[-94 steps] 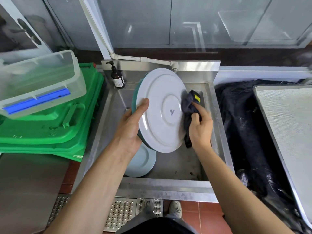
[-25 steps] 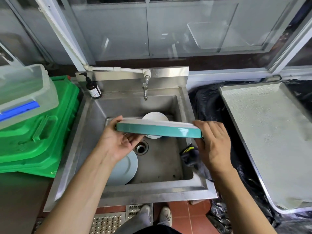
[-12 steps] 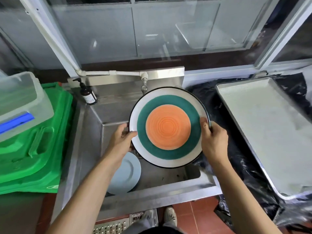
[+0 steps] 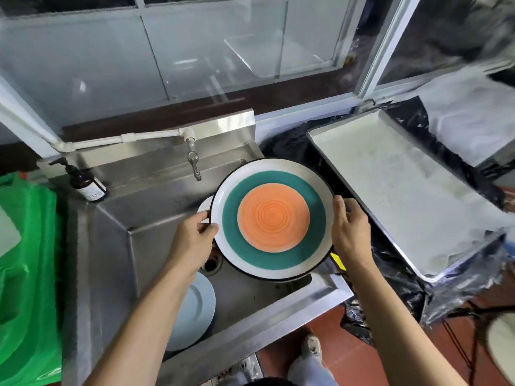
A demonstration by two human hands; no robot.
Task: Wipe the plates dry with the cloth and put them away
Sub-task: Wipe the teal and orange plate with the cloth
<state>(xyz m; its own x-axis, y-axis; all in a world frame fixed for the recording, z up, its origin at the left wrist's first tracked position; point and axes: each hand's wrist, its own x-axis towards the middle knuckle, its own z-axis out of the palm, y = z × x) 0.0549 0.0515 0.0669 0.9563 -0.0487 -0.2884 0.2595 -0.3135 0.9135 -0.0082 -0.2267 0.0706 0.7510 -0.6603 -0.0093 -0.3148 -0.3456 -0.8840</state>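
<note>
I hold a large plate (image 4: 273,218) face up over the right side of the steel sink (image 4: 117,246); it has an orange centre, a teal ring and a white rim. My left hand (image 4: 192,238) grips its left edge and my right hand (image 4: 349,232) grips its right edge. A pale blue plate (image 4: 192,310) leans in the sink's near left corner. A white dish (image 4: 204,208) peeks out behind the big plate. Only a yellow tag of the dark cloth (image 4: 335,260) shows under the plate's right edge.
A tap (image 4: 193,160) hangs over the sink, with a brown soap bottle (image 4: 86,185) at its back left corner. A large metal tray (image 4: 404,190) lies to the right on black plastic sheeting. Green bins (image 4: 25,274) stand to the left.
The plate went from underside-out wiping to edge-on, then face up. The cloth left my right hand and lies in the sink. The plate has shifted slightly right toward the tray.
</note>
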